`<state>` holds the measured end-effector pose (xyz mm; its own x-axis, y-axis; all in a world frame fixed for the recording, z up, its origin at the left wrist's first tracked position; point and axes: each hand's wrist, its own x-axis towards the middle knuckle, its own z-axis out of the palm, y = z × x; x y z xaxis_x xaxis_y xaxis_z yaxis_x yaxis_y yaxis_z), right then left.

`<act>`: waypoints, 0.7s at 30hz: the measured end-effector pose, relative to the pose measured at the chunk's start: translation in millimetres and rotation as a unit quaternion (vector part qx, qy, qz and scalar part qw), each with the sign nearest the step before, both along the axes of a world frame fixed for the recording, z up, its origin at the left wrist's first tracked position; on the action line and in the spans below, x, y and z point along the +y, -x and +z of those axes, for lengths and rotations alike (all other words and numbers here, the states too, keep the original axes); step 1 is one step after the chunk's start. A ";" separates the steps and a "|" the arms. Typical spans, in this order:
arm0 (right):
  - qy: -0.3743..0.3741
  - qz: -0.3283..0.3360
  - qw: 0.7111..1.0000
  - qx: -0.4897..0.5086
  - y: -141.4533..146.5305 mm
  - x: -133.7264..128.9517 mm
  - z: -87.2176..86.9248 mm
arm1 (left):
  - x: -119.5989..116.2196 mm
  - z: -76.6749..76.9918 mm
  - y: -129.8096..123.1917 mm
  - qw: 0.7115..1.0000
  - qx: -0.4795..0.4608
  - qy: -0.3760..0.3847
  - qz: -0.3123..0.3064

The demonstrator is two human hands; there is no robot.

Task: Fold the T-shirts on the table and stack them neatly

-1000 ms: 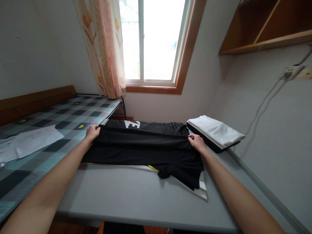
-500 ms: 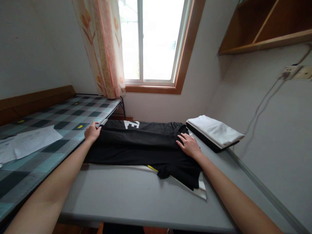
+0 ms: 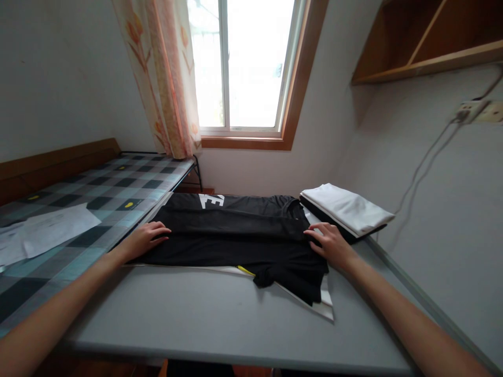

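Note:
A black T-shirt point(image 3: 231, 246) with white lettering near its far edge lies across the grey table point(image 3: 204, 314), its far part folded over in a long strip. White cloth point(image 3: 327, 301) and a bit of yellow show from beneath its near edge. My left hand point(image 3: 147, 238) rests on the shirt's left end, fingers spread and holding nothing. At the right end, by the collar, my right hand point(image 3: 328, 242) touches the black fabric with its fingers apart.
A folded stack point(image 3: 348, 209) with white cloth on top and black below sits at the table's back right. The bed with a checked cover point(image 3: 118, 193) adjoins on the left, with papers point(image 3: 58, 228) on it. A wooden shelf point(image 3: 428, 68) hangs upper right.
My left hand has come nearer from the shirt's far left corner, and its fingers have opened. My right hand has slid right and slightly nearer along the shirt.

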<state>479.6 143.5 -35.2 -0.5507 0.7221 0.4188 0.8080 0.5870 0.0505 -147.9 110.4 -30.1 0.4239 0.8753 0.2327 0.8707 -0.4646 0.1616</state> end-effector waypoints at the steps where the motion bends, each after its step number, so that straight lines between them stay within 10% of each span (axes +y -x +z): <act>1: -0.001 0.001 1.000 -0.011 -3.9 -1.6 0.9 | -0.5 -0.6 4.2 1.000 0.011 -0.006 0.004; 14: -0.009 -0.053 0.998 -0.034 2.4 -18.6 12.0 | 2.1 -3.1 2.6 0.992 0.022 -0.088 0.086; 21: 0.154 -0.036 0.987 0.036 2.8 -38.8 10.0 | -24.7 -10.2 -27.5 0.997 -0.071 0.014 0.020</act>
